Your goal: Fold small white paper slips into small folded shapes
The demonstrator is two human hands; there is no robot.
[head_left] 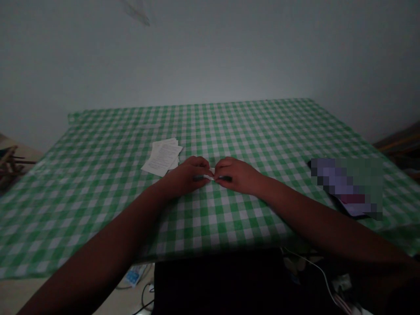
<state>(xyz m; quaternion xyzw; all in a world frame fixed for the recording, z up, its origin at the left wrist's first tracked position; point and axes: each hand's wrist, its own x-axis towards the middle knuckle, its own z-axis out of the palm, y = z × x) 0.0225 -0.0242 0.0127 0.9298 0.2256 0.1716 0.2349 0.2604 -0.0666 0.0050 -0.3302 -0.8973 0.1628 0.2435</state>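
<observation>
My left hand (187,176) and my right hand (239,175) rest together near the middle of a table covered with a green-and-white checked cloth (98,205). Both hands are closed in a pinch on a small white piece of paper (210,174) held between their fingertips. Most of that paper is hidden by the fingers. A small stack of white printed paper slips (162,157) lies on the cloth just beyond and left of my left hand.
A dark flat device, blurred out, (348,186) lies on the cloth to the right. A white cable (315,267) and clutter show below the table's near edge. A pale wall stands behind the table. Wooden furniture (9,164) is at the far left.
</observation>
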